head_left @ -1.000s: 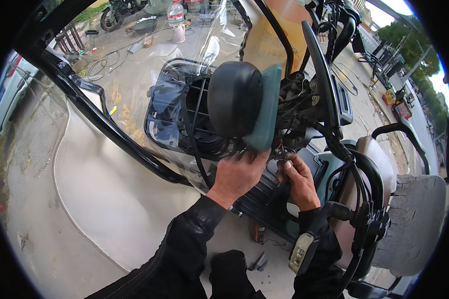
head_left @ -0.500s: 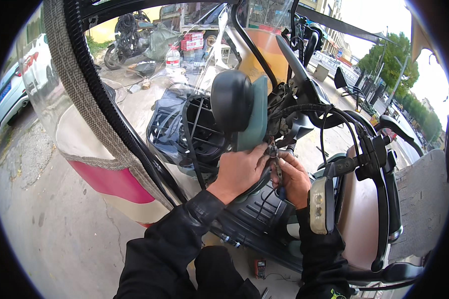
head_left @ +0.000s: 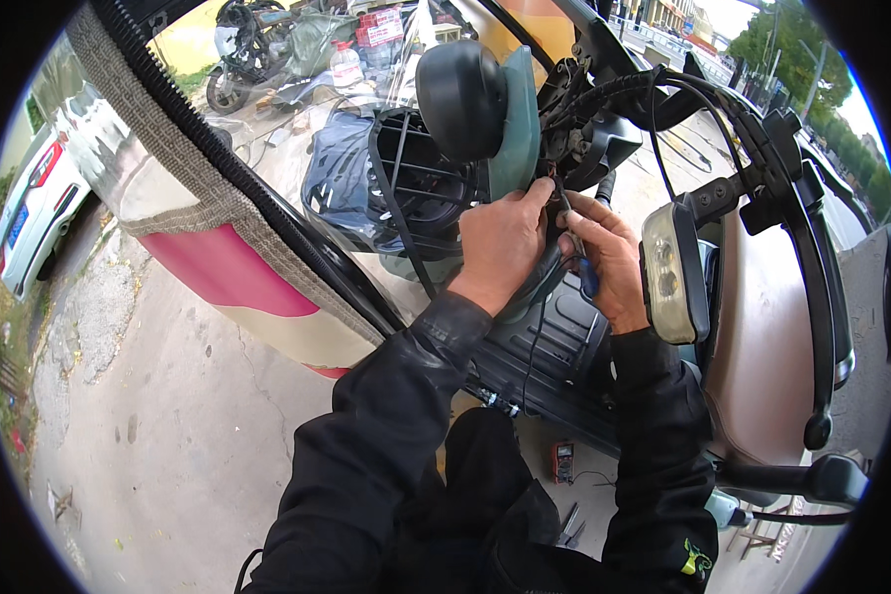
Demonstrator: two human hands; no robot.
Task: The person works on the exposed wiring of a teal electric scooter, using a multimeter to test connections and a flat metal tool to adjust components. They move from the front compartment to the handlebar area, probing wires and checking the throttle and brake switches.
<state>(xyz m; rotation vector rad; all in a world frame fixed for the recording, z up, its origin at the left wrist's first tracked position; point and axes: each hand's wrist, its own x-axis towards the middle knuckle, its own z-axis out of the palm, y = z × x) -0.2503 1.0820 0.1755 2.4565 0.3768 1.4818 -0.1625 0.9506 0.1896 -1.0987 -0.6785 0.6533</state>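
My left hand (head_left: 500,247) is closed at dark wiring (head_left: 552,180) below a teal panel (head_left: 520,129) and a rounded black housing (head_left: 458,99). Its fingertips pinch there, the exact piece partly hidden. Just right of it, my right hand (head_left: 609,267) has its fingers curled and pinched around small wiring parts, with a blue piece (head_left: 589,277) under them; I cannot make out whether that is a tool handle. A thin black cable hangs down over the ridged black footboard (head_left: 554,346). A rectangular lamp (head_left: 668,277) is right of my right hand.
A zippered canopy with pink panel (head_left: 228,267) stands left, a white car (head_left: 40,218) beyond. A pale seat (head_left: 762,356) is right. A meter (head_left: 562,463) and pliers (head_left: 569,525) lie on the ground. A motorcycle (head_left: 233,69) and crates (head_left: 381,30) are behind.
The view has shifted, so the vehicle's front and my hands sit higher in the picture. My hands remain closed at the wiring below the teal panel.
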